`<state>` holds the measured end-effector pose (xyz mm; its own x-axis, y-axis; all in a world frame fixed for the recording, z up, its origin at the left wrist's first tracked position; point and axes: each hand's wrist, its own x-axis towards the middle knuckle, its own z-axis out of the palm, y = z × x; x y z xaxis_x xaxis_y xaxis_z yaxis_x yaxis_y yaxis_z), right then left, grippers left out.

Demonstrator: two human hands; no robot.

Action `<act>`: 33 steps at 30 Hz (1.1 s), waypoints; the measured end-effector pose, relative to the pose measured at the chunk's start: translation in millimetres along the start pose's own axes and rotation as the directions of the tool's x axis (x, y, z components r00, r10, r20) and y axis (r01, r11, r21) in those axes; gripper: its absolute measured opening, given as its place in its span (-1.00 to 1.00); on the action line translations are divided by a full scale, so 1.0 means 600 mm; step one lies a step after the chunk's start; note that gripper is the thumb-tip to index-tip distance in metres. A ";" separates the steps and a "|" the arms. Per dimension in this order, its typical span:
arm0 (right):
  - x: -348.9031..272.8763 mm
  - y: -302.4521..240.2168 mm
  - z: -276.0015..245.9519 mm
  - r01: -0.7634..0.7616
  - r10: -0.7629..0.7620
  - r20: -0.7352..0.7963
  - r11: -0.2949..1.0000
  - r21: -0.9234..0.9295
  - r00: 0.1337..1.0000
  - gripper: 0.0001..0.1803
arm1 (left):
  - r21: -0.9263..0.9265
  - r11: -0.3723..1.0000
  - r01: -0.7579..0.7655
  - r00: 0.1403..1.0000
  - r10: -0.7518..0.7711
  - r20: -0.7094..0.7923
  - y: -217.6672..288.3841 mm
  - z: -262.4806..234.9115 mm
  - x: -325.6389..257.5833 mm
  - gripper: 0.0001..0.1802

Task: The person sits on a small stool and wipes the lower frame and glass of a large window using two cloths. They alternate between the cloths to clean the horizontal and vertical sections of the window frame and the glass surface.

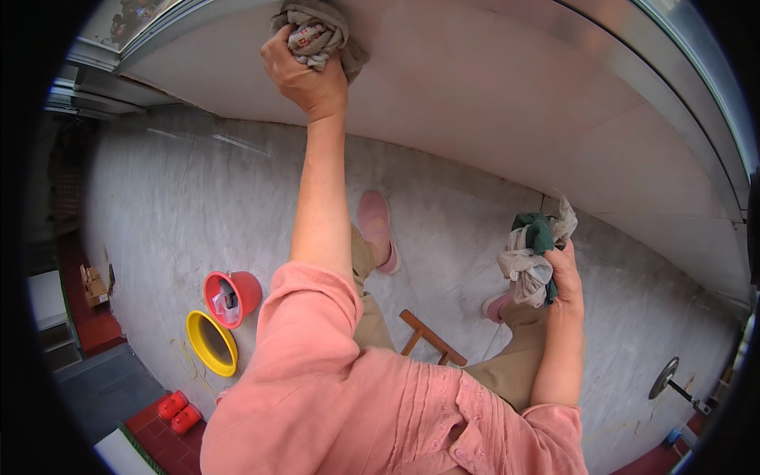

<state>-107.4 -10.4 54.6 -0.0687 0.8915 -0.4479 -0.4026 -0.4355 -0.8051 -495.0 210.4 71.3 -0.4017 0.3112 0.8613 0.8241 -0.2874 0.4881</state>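
My left hand [305, 79] reaches far forward, its fingers wrapped round a bunched grey-brown rag [321, 36]. That rag presses against the pale, smooth wall panel [475, 71] in front of me. Lower and off to the right, my right hand [564, 277] grips a crumpled bundle of cloths [526, 257], whitish and dark green, held above the floor near my right shoe. Part of the right fingers is hidden behind the bundle.
A red bucket [247, 293] with something whitish inside and a yellow basin [215, 366] stand at the left. Between my legs is a wooden stool [434, 339]. Red slippers [180, 413] lie at lower left; a black disc on a rod [663, 378] is at right.
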 end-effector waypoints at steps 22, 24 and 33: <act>-0.002 0.004 -0.010 -0.165 0.153 -0.093 0.975 -0.149 0.984 -0.43 | -0.115 0.420 0.900 0.435 -0.885 0.166 -0.324 0.110 -0.500 -0.40; -0.012 -0.001 -0.002 -0.191 0.161 -0.196 0.971 -0.144 0.967 -0.42 | -0.199 0.171 0.965 0.226 -0.927 0.299 -0.308 0.105 -0.533 -0.42; -0.027 0.007 -0.030 -0.186 0.172 -0.128 0.977 -0.107 0.977 -0.42 | -0.249 -0.083 0.965 0.026 -0.914 0.405 -0.051 0.141 -0.545 -0.21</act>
<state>-91.4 -29.0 51.4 -0.0199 0.7797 -0.6258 -0.2827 -0.6048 -0.7445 -355.4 194.1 -237.1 -0.6021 0.6374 -0.4808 -0.5554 0.0983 0.8258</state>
